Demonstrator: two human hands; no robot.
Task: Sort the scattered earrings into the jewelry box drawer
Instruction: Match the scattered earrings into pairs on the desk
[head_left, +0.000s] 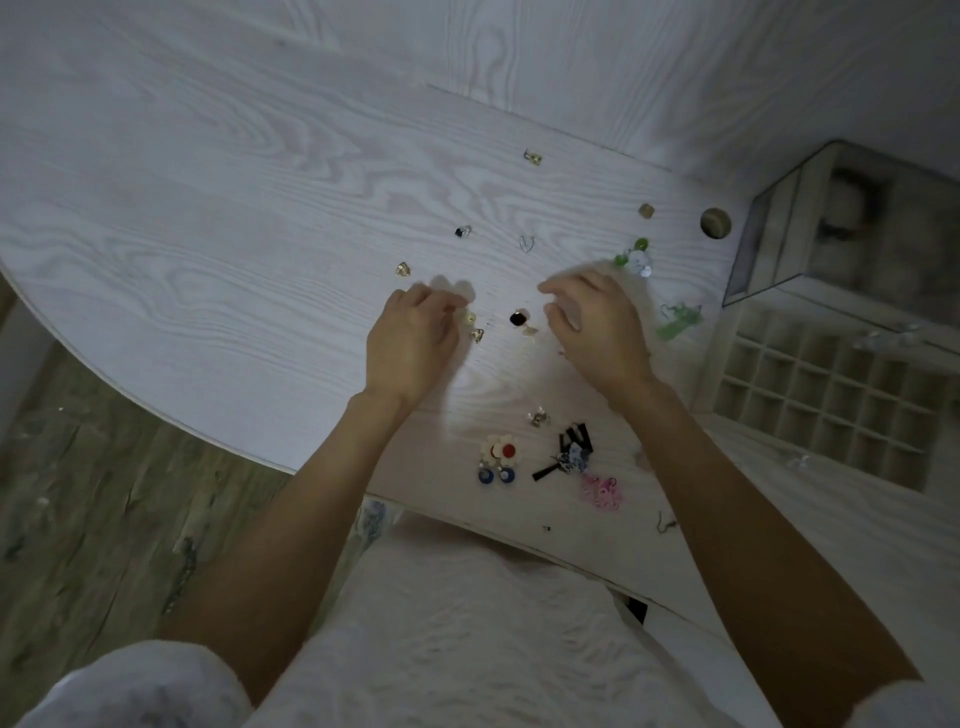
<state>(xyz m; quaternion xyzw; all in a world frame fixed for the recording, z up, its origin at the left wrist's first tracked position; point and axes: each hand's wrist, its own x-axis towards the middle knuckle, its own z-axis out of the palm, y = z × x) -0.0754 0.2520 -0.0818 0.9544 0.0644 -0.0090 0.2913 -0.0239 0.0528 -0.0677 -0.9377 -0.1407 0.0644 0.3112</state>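
Left hand (410, 345) pinches a small gold earring (470, 318); right hand (597, 325) hovers released beside the black square stud (518, 318). White gridded drawer (810, 405) lies right; carry pairs together.

A pale wood-grain table (208, 218) with a curved left edge carries scattered earrings: a black square stud (518, 318) near the middle, a flower earring (503, 450) and a pink earring (602, 491) by the near edge, and green ones (632, 255) toward the right edge, where a jewelry box (852, 234) and its gridded drawer (831, 395) stand.
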